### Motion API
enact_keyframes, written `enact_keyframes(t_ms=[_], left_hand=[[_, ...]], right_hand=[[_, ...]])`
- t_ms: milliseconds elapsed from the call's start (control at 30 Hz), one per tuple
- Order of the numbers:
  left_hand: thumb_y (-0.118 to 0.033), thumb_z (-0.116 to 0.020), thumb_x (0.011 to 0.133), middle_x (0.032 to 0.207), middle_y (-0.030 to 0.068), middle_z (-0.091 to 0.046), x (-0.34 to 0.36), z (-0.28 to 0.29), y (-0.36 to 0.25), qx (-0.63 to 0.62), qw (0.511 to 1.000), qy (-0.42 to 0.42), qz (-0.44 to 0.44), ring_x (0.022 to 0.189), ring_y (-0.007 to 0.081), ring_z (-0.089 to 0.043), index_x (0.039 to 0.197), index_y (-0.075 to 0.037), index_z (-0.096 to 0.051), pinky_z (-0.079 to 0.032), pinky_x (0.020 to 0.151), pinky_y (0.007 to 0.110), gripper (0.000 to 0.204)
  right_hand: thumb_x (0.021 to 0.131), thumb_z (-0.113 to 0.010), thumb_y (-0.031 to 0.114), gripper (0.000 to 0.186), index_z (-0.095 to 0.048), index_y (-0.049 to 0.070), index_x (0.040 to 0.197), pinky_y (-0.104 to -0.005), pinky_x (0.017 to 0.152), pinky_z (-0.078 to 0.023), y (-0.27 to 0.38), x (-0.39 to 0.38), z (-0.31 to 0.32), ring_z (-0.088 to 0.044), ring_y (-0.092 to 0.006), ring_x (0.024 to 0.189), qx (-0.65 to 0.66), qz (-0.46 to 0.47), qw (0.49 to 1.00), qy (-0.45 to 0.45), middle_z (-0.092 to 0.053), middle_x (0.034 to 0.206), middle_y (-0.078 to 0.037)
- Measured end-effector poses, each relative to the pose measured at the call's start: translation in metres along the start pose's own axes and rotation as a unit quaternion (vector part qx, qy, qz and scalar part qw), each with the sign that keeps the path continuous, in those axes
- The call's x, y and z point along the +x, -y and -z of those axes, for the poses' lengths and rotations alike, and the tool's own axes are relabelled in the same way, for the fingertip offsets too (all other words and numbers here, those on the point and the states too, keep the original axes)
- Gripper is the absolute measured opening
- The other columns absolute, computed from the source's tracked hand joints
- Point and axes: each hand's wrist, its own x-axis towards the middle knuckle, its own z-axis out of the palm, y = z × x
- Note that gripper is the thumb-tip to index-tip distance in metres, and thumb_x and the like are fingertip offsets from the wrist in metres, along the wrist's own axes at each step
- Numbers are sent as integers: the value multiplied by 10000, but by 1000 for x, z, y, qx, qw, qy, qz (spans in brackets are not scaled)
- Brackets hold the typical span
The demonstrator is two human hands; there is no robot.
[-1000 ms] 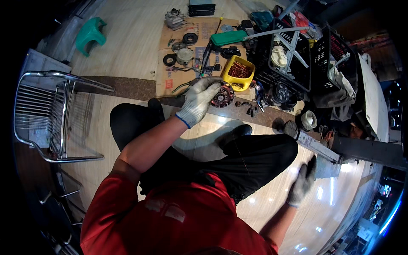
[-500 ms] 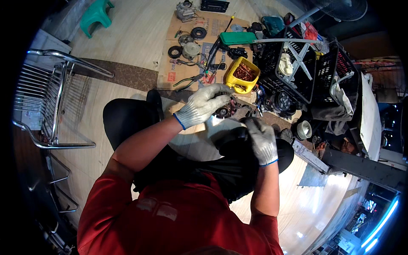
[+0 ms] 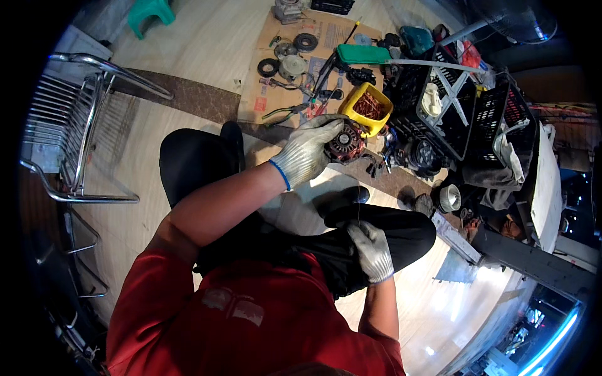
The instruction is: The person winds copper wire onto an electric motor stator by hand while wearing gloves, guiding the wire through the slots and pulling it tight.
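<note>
My left hand (image 3: pixel 306 149), in a white knit glove with a blue cuff edge, is closed on the side of a round motor stator (image 3: pixel 346 143) with dark reddish windings. The stator is held up just below the yellow container (image 3: pixel 374 108), its slotted face showing. Over my right thigh, my gloved right hand (image 3: pixel 372 252) has its fingers pressed together. A thin wire (image 3: pixel 359 207) runs up from those fingers toward the stator; where it meets the stator is too fine to see.
Reddish copper scraps fill the yellow container. Cardboard (image 3: pixel 266 88) beyond holds pliers (image 3: pixel 286 114), black rings and motor parts. Black crates (image 3: pixel 451 141) and a white fan wheel (image 3: pixel 449 198) stand at right. A metal chair (image 3: pixel 94 138) is at left, a green stool (image 3: pixel 150 15) far left.
My right hand has pulled back toward my body, away from the stator, with the wire now stretched between. The left hand has shifted slightly right, and the stator's face shows more fully.
</note>
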Motion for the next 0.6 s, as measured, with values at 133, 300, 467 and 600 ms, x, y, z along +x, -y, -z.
enact_keyframes(t_ms=[133, 300, 467, 600], left_hand=[[-58, -490, 1018, 1197, 167, -617, 7, 6, 6, 44, 997, -21, -57, 1093, 259, -646, 1282, 25, -509, -547, 982, 418, 278], [-71, -495, 1021, 1183, 165, -620, 8, 10, -1, 37, 997, -34, -58, 1077, 262, -651, 1277, 22, -517, -560, 958, 420, 273], [-54, -525, 1006, 1177, 133, -623, 4, 6, 13, 88, 995, -25, -39, 1084, 200, -637, 1262, 23, -542, -540, 963, 333, 268], [-49, -534, 1004, 1188, 108, -619, -4, 4, 16, 132, 990, 36, -41, 1111, 158, -604, 1266, 20, -548, -494, 986, 281, 272]], right_hand=[[960, -611, 210, 251, -710, -8, 1035, -217, 479, -339, -22, -54, 35, -468, -52, 520, -34, -13, 999, -22, -603, 662, 8], [971, -615, 281, 368, -682, -35, 1146, -225, 470, -377, -109, -147, 122, -498, -84, 489, 27, -180, 982, 40, -640, 678, -41], [985, -605, 268, 504, -512, -23, 1386, -332, 909, -535, -205, -208, 167, -646, -207, 1056, 70, -202, 977, 9, -627, 1272, -166], [992, -537, 134, 504, -424, -29, 1455, -378, 1063, -447, -166, -157, 177, -546, -233, 1256, -7, 24, 964, -263, -477, 1467, -181]])
